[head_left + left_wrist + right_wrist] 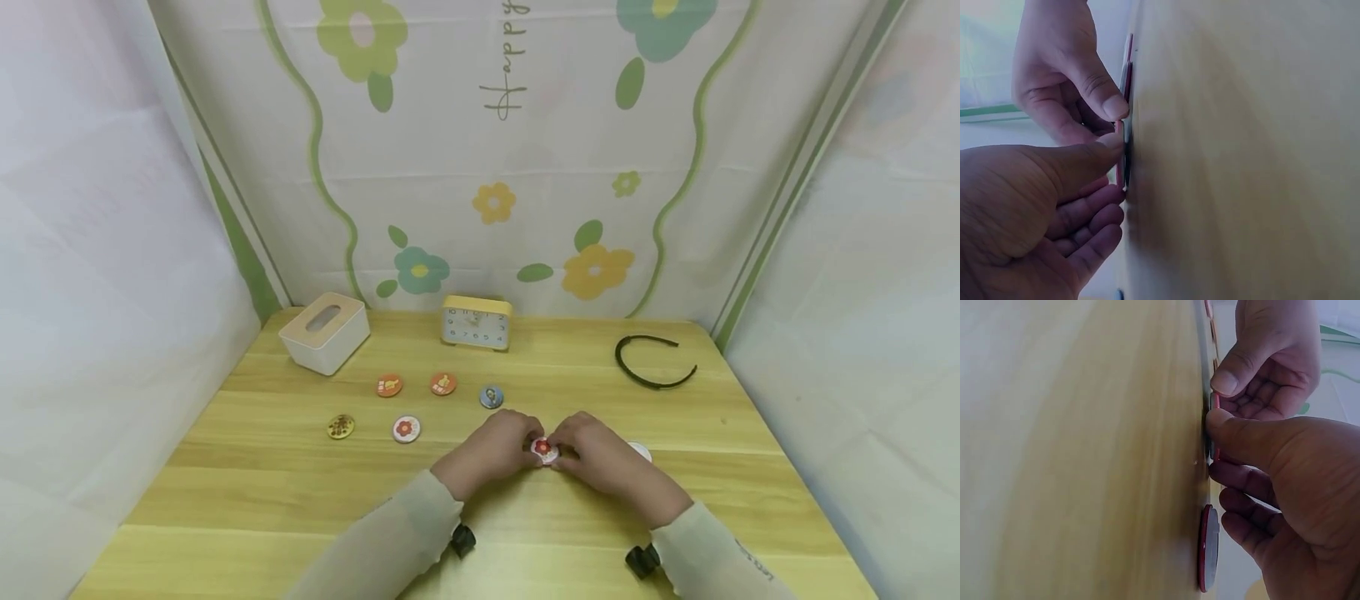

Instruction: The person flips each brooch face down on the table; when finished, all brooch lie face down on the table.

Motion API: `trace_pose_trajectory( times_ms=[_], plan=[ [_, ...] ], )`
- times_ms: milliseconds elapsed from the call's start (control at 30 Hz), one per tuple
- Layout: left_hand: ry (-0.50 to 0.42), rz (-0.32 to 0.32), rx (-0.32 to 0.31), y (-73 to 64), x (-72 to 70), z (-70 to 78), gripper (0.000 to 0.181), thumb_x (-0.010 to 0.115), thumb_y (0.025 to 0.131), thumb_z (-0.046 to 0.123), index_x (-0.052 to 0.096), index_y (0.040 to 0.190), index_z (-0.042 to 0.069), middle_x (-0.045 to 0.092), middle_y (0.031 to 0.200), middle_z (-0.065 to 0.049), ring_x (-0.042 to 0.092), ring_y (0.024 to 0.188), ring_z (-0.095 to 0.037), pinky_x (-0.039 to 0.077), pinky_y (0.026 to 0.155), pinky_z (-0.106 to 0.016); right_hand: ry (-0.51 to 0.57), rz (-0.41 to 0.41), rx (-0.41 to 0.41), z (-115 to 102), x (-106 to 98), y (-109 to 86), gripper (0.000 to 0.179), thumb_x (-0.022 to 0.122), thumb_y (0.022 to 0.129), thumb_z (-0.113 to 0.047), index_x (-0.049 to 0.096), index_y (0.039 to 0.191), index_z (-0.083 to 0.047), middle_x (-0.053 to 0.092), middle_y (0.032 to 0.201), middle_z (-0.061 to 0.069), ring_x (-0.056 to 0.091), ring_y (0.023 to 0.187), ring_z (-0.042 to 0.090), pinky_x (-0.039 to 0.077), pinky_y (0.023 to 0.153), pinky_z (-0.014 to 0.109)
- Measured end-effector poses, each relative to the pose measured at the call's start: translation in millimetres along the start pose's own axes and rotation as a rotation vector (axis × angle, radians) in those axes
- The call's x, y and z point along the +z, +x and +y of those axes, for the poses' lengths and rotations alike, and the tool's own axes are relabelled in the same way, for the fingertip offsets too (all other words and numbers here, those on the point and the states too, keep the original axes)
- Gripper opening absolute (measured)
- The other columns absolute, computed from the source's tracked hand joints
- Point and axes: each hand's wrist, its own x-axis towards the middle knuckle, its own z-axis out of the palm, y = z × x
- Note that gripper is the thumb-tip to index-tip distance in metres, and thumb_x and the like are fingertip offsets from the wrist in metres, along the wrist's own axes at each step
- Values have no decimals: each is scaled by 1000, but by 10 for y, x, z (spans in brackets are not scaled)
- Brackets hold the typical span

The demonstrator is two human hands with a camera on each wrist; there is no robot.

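"Two hands are in the work area: the left hand point(501, 443) and the right hand point(597, 452). State the condition of each."

"Both are gripping. The left hand pinches the badge point(544, 451) at its left edge between thumb and fingers; the right hand pinches the same badge at its right edge."

"Specify the position of the badge."

"Between the hands, toward the near side of the table point(285, 508). Its face, white with a red flower, is turned up. Both wrist views show it edge-on, close to the tabletop; contact with the surface cannot be confirmed."

"List adjacent items."

"A white disc point(641, 451) lies beside the right hand, partly hidden by it in the head view. The right wrist view shows its red rim. A blue badge point(491, 397) lies beyond the left hand."

"Remaining items?"

"To the left of the blue badge: an orange badge point(443, 383), then a second orange badge point(389, 385). Nearer the person: a gold badge point(341, 427) and, to its right, a second flower badge point(407, 429). Along the back: a tissue box point(324, 337) at left and a yellow clock point(477, 325) near the middle. A black headband point(618, 357) lies at right."
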Motion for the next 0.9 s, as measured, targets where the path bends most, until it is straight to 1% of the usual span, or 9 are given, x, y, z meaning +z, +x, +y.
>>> trace_pose_trajectory(
  times_ms=[100,167,300,400,533,600,733,833,900],
  plan=[
    [5,-18,31,-24,-25,-12,10,80,102,27,83,108,19,75,93,15,60,80,-1,50,76,-20,-10,-10,2,3,-4,-16,21,76,105,-25,83,120,-14,78,116,-3,67,117,22,58,102,48],
    [15,-23,47,-37,-39,-24,13,75,105,25,85,112,21,80,103,14,66,88,2,54,81,-20,-4,-2,19,-1,-12,-31,21,71,108,-26,83,122,-16,78,117,-4,68,118,23,58,103,49],
    [27,-10,34,-47,-58,-37,20,68,110,23,85,119,24,81,117,13,71,99,2,58,88,-22,35,32,73,-15,-29,-60,24,65,111,-25,83,124,-16,81,118,-4,72,118,23,60,103,48],
    [23,14,1,-36,-56,-32,22,66,111,23,85,120,24,82,116,12,72,101,0,60,90,-24,60,48,115,-30,-35,-66,26,68,109,-23,80,131,-15,80,117,-2,74,114,22,61,99,46],
    [-24,34,-59,-12,-40,-28,20,67,110,21,86,118,19,83,112,8,74,103,-3,61,91,-27,86,52,147,-43,-24,-49,37,80,101,-19,73,137,-19,77,117,-3,74,112,20,61,96,46],
    [-47,34,-81,0,-32,-28,19,68,109,21,86,116,18,83,112,7,74,103,-5,61,91,-28,89,51,144,-42,-12,-36,39,84,98,-18,69,134,-23,76,116,-5,73,111,18,61,96,45],
    [-71,37,-95,24,-19,-28,18,70,108,21,86,114,17,83,111,6,75,105,-7,61,93,-28,67,61,111,-31,4,-17,33,84,97,-19,68,123,-30,74,113,-11,71,111,12,60,96,41],
    [-114,45,-113,32,-8,-32,12,71,108,21,80,111,15,81,103,4,73,95,-8,60,84,-27,58,73,89,-25,4,-15,29,84,97,-18,70,120,-30,73,110,-14,70,108,10,60,94,40],
    [-141,48,-116,27,5,-44,4,73,106,20,74,107,16,76,94,6,68,84,-6,56,76,-24,60,73,89,-22,5,-12,29,84,97,-16,71,120,-28,72,109,-14,69,106,9,60,93,39]
  ],
)
